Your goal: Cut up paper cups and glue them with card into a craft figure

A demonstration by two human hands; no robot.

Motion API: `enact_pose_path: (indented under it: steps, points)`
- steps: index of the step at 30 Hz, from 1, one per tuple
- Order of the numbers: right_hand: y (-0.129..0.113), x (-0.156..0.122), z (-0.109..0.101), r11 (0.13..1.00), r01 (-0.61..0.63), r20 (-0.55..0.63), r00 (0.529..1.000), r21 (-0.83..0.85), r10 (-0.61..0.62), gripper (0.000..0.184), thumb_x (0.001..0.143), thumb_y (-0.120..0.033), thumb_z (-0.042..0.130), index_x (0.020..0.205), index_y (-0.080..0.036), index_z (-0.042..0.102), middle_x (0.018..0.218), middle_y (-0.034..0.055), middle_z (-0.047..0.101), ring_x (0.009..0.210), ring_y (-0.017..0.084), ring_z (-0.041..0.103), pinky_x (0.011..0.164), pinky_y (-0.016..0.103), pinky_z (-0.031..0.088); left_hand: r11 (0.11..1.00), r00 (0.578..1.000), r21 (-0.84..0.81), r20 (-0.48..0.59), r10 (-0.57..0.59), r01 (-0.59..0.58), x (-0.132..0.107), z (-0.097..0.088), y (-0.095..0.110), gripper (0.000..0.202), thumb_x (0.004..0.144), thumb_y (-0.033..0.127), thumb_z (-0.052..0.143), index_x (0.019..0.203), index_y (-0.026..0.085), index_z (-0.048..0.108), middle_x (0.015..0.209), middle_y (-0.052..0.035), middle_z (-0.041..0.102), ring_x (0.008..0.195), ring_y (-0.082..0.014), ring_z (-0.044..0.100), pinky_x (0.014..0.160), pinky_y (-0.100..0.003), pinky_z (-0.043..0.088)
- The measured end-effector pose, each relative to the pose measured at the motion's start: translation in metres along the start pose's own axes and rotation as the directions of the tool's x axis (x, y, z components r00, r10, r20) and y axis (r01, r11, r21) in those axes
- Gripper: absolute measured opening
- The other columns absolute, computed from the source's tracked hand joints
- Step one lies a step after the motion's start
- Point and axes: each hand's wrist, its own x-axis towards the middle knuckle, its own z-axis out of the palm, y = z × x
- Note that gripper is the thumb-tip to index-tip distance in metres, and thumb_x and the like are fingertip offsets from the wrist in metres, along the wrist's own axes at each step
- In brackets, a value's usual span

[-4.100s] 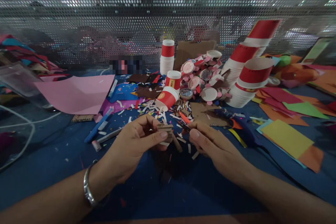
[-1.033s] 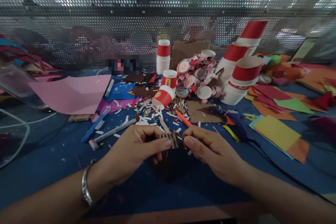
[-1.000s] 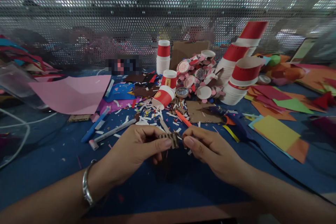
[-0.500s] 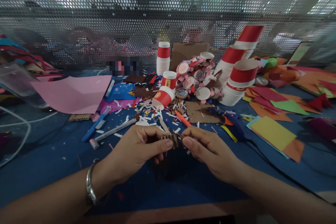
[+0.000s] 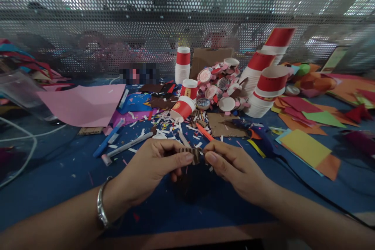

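Note:
Between thumb and fingers, my left hand (image 5: 154, 168) pinches a small piece of corrugated cardboard (image 5: 195, 156), brown with dark stripes. My right hand (image 5: 237, 170) is closed in a pinch at the right end of that piece; what its fingertips hold is too small to make out. Just behind the fingers lie an orange stick-like tool (image 5: 204, 131) and white paper scraps (image 5: 164, 129). A grey-white marker (image 5: 129, 145) rests on the blue table to the left, beside a blue pen (image 5: 107, 140).
Stacked red and white paper cups (image 5: 260, 103) rise at the right back, near a heap of round cup pieces (image 5: 227, 104). A corded glue gun (image 5: 263, 140) lies to the right, by coloured paper sheets (image 5: 304, 146). Pink paper (image 5: 82, 103) and a clear container (image 5: 25, 90) are left.
The striped cardboard piece has turned slightly in my fingers, showing more of its flat side. Both hands stay in nearly the same place.

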Motion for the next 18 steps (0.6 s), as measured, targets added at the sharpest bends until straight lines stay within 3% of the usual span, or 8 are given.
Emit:
enact_pose_path:
  steps: [9,13,16,18]
  points:
    - [0.006,0.003,-0.002,0.999,0.01,-0.057,0.998,0.043,-0.008,0.042,0.104,-0.057,0.047,0.082,-0.021,0.054,0.061,-0.0063,0.039,0.052,0.01,0.033,0.049,0.026,0.027,0.998,0.999,0.056,0.034,0.018,-0.02,0.001,0.002,-0.008,0.023,0.084,0.036,0.077,0.072,0.017,0.071,0.063,0.0021,0.062,0.054,-0.008,0.053,0.053,-0.02,0.044]
    - [0.006,0.008,-0.01,0.987,-0.033,-0.153,0.988,-0.16,0.008,0.04,0.101,-0.058,0.053,0.085,-0.022,0.055,0.063,-0.0053,0.045,0.056,0.012,0.041,0.054,0.027,0.031,0.965,0.982,0.22,-0.099,0.164,-0.139,0.001,-0.008,-0.003,0.019,0.09,0.037,0.073,0.087,0.019,0.076,0.07,0.0025,0.065,0.055,-0.0061,0.051,0.053,-0.018,0.041]
    - [0.007,0.008,-0.015,0.943,-0.078,-0.245,0.97,-0.324,-0.004,0.04,0.099,-0.061,0.053,0.092,-0.022,0.056,0.067,-0.0038,0.051,0.058,0.013,0.046,0.057,0.029,0.032,0.937,0.969,0.318,-0.149,0.196,-0.14,0.0,-0.016,0.003,0.02,0.094,0.039,0.068,0.101,0.021,0.075,0.061,0.006,0.058,0.044,-0.0047,0.045,0.045,-0.018,0.034]
    - [0.009,0.008,-0.016,0.908,-0.1,-0.269,0.963,-0.407,-0.015,0.041,0.099,-0.062,0.052,0.097,-0.022,0.056,0.069,-0.0022,0.055,0.059,0.015,0.049,0.059,0.03,0.033,0.942,0.969,0.302,-0.151,0.198,-0.146,0.001,-0.019,0.004,0.016,0.095,0.033,0.066,0.103,0.021,0.073,0.059,0.006,0.059,0.046,-0.0061,0.052,0.047,-0.018,0.038]
